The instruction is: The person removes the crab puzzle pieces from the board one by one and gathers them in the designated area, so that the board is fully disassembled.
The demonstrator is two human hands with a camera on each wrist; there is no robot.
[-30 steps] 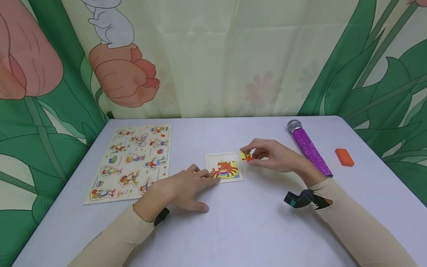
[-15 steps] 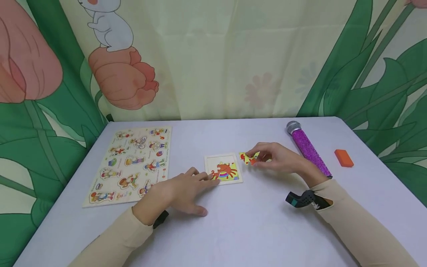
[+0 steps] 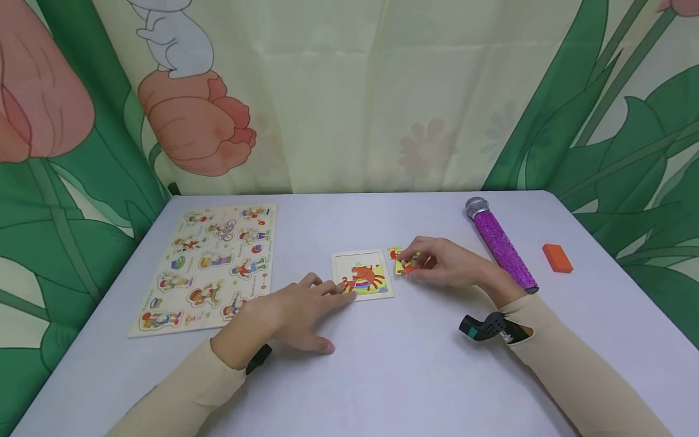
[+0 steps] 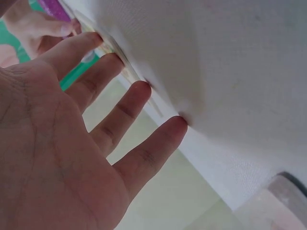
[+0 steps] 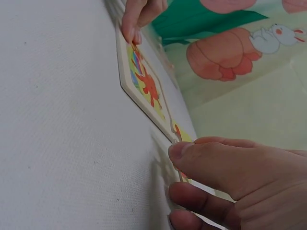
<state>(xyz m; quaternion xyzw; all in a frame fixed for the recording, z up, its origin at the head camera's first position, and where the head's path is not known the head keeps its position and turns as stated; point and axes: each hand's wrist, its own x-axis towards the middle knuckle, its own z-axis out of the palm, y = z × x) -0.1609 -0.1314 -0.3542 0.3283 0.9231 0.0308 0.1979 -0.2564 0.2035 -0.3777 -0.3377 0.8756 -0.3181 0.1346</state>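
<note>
A small square puzzle tray lies at the middle of the table, pale and bare along its top. Its lower part is filled by a red animal picture with a rainbow. My left hand rests on the tray's lower left with fingertips, fingers spread and fairly straight. Just right of the tray, my right hand pinches a yellow-and-red jigsaw piece between thumb and fingers. That piece shows close to the tray's corner in the right wrist view, partly hidden by the thumb.
A large picture board with several figures lies on the left. A purple glittery microphone lies behind the right wrist. Farther right is an orange block. A printed curtain hangs behind the table's back edge.
The jigsaw piece has turned in my right fingers, first showing more and then partly covered again. The right hand has dipped slightly. My left hand keeps its place on the tray.
</note>
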